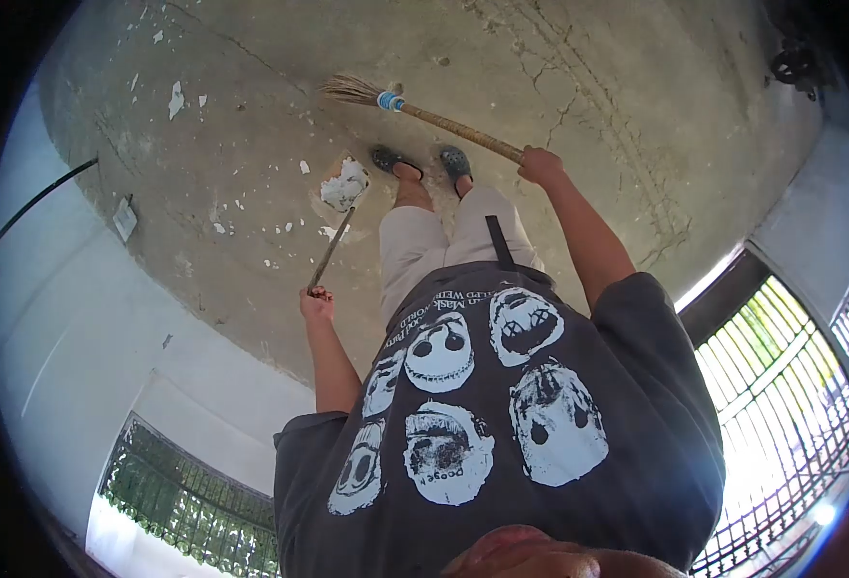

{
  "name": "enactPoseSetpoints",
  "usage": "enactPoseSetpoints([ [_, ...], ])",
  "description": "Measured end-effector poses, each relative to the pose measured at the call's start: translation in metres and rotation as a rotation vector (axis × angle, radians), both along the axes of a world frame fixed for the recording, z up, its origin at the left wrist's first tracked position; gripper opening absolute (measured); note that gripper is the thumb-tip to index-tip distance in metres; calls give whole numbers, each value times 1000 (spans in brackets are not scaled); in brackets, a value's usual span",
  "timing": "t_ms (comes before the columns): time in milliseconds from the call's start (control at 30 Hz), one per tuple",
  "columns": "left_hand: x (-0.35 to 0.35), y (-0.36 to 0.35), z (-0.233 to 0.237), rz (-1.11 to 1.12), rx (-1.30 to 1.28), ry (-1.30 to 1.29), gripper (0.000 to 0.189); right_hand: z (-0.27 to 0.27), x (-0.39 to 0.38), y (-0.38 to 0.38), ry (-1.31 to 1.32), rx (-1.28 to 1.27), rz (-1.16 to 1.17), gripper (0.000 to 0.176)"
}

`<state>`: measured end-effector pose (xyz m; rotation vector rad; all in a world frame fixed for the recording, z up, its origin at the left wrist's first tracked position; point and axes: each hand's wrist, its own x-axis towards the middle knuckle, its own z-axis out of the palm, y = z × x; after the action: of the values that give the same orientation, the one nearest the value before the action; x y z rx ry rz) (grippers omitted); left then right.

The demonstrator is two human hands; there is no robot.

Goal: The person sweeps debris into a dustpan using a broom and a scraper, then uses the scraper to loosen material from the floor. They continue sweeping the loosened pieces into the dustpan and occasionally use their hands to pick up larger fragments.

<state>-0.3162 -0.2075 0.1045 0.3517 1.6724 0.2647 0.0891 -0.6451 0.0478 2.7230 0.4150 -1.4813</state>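
Grey concrete floor (636, 67) open at 12 o'clock, white wall (68, 318) at 9. Right hand (541, 166) grips tan straw broom (458, 128), bristles (349, 90) toward 10; left hand (317, 304) grips thin dark stick (332, 249).

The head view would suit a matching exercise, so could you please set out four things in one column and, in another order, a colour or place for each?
Column one
1. Broom
2. Dustpan
3. Shorts
4. Shirt

Column two
A. Pale beige
B. Handle gripped by the left hand
C. Dark, with white face prints
D. Gripped by the right hand

Right pairs: 1-D, 2-B, 3-A, 4-C
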Motion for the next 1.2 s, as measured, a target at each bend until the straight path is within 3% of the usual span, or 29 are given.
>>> enactPoseSetpoints([
  [67, -11, -1, 2, 2, -15, -4, 27, -1, -9, 0, -20, 14, 2, 39],
  [133, -28, -5, 9, 16, -37, -6, 27, -1, -22, 4, 42, 70, -16, 63],
  [167, -35, -8, 10, 23, -41, -11, 28, 0, -30, 6, 42, 71, -8, 63],
  [233, -45, -13, 14, 42, -43, -24, 28, 28, -50, 23, -124, 272, 107, 95],
  [267, -50, -16, 18, 36, -24, -20, 28, 52, -57, 34, -130, 276, 120, 95],
  [333, -68, -20, 21, 46, -5, -25, 28, 104, -78, 55, -25, 454, 176, 114],
  [467, -100, -18, 8, 55, 1, -22, 32, 151, -117, 97, 0, 604, 225, 117],
  [800, -192, -26, -5, 95, -12, -53, 35, 197, -175, 185, 30, 394, 431, 123],
  [1033, -240, -35, -17, 169, 7, 21, 35, 199, -219, 216, -22, 202, 529, 107],
  [1200, -274, -35, -24, 116, -3, 4, 31, 173, -253, 196, -111, 195, 540, 102],
])
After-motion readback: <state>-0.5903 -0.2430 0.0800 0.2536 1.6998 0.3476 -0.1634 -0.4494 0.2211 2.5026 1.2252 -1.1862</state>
